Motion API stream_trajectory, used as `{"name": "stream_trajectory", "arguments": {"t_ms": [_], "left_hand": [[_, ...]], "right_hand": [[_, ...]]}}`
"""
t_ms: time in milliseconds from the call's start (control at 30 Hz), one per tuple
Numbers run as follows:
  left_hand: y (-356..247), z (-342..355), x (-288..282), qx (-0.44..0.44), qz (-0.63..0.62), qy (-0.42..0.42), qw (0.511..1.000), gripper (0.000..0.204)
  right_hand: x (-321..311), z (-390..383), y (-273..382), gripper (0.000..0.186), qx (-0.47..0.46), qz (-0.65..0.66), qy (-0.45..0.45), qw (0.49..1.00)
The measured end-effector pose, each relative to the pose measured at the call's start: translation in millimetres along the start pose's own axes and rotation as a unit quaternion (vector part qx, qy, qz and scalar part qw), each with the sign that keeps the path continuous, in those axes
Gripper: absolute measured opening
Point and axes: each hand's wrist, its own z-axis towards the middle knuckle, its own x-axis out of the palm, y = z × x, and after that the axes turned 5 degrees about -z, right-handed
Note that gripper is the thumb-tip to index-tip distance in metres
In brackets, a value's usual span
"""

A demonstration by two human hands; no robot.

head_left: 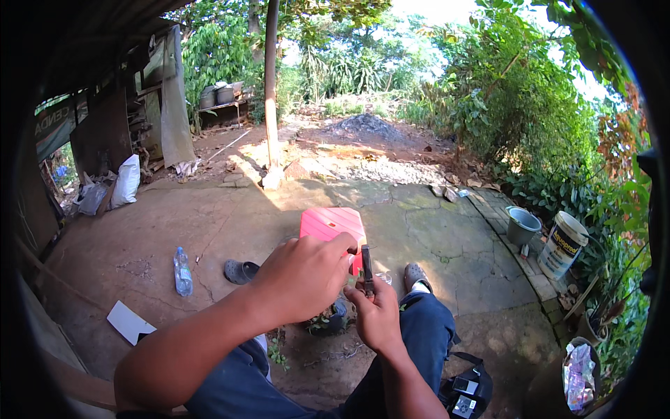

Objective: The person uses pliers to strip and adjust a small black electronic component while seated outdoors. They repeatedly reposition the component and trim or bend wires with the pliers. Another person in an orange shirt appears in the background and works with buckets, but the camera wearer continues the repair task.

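My right hand (379, 318) is closed round a dark, narrow, flat-sided tool (368, 264) held upright; its exact kind does not show. Beside its upper end my left hand (303, 272) is closed, thumb and forefinger together, and whatever it pinches is hidden. Just beyond the hands stands a pink-red plastic stool (328, 222), partly covered by my left hand. Below them, between my legs, is a dark plant bag (338, 320) with green leaves, half hidden by my hands. Part of a clear plastic item (383, 278) shows behind my right thumb.
A water bottle (183, 271) and a white board (130, 322) lie at left. A grey bucket (523, 225) and a white pail (562, 244) stand at right. A black bag (469, 387) sits by my right leg. A wooden post (271, 91) rises ahead.
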Motion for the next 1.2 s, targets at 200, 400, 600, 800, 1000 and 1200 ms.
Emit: {"name": "stream_trajectory", "arguments": {"t_ms": [200, 400, 600, 800, 1000, 1200], "left_hand": [[3.8, 6.1, -14.2, 0.041, 0.025, 0.009, 0.999, 0.019], [3.7, 6.2, -21.4, 0.075, 0.005, -0.003, 0.997, 0.018], [2.0, 1.9, -25.1, 0.072, -0.033, 0.022, 0.997, 0.019], [10.5, 3.8, -23.2, 0.001, -0.028, 0.062, 0.998, 0.027], [16.4, 3.9, -17.5, 0.017, -0.150, 0.138, 0.979, 0.033], [17.1, 1.4, -27.4, -0.078, -0.238, 0.207, 0.946, 0.037]], "right_hand": [[-7.4, 13.4, -0.5, 0.027, 0.007, 0.024, 0.017, 1.000], [-4.5, 12.2, -3.6, 0.027, 0.056, 0.079, 0.046, 0.994], [-11.1, 10.8, 0.4, 0.020, 0.095, 0.212, 0.120, 0.965], [-1.7, 9.9, 3.3, 0.022, 0.052, 0.018, 0.071, 0.996], [-2.3, -1.5, 17.6, 0.018, -0.088, -0.089, 0.052, 0.991], [-12.8, 2.7, 16.5, 0.021, -0.129, -0.156, 0.044, 0.978]]}}
